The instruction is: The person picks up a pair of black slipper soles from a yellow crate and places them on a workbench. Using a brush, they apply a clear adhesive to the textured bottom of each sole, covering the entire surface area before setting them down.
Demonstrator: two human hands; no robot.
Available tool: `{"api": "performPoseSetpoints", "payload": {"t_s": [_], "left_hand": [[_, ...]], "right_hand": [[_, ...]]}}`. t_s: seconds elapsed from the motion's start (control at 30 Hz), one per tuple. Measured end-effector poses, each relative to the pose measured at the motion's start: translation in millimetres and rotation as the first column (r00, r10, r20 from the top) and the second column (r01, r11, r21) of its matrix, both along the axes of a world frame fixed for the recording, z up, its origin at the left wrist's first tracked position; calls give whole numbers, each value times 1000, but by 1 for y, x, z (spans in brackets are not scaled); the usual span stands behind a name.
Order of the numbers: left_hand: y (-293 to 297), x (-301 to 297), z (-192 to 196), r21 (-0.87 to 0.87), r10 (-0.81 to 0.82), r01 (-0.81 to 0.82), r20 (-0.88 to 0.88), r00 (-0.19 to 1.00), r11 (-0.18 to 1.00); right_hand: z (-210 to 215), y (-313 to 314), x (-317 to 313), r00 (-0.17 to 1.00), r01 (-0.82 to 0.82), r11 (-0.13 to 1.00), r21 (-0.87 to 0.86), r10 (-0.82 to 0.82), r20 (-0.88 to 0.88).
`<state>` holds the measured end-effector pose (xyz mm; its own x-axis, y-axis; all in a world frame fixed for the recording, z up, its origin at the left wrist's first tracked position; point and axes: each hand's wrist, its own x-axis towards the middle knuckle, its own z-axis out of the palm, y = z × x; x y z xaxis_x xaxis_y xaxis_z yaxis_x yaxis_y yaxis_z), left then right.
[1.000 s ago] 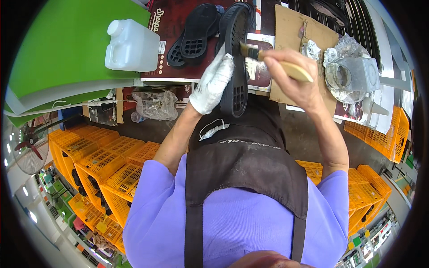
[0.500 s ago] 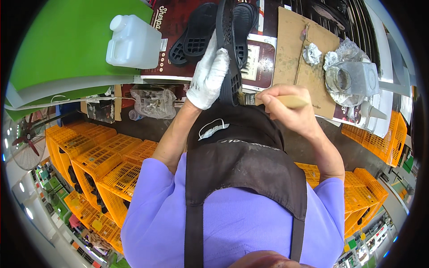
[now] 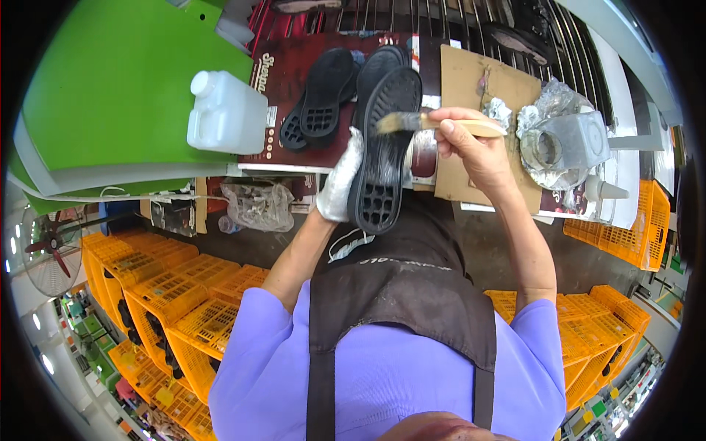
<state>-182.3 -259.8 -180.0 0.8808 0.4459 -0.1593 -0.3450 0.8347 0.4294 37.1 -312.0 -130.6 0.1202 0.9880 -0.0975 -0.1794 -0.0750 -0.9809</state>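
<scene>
Black rubber shoe sole point(image 3: 382, 147) w/ moulded tread is up off the desk point(image 3: 471, 81), tread side to the person, gripped along its edge by the white-gloved left hand point(image 3: 342, 184). Bare right hand point(image 3: 471, 143) is closed round a pale wooden-handled brush point(image 3: 441, 123); a sec ago it hung low, now bristles are on the sole's upper end, so coating looks underway. Two more black soles point(image 3: 323, 95) and a white plastic jug point(image 3: 224, 114) lie behind.

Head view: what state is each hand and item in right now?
Black rubber shoe sole: held tilted, tread facing the camera.
Left hand in white glove: gripping the sole's edge.
Right hand: bare, closed on the brush handle.
Wooden-handled brush: bristles at the sole's upper end.
Two other black soles: lying on the bench.
White plastic jug: upright, capped.
Foil-wrapped container: open.
</scene>
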Motion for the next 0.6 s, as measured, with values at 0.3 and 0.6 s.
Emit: {"api": "performPoseSetpoints", "payload": {"t_s": [0.3,0.6], "left_hand": [[0,14,13,-101,184,-201,-153,971,974],[29,12,110,86,211,-210,-2,977,974]], "right_hand": [[22,-27,-15,776,-461,803,378,159,610],[13,-44,44,974,208,865,456,-226,-16]]}}
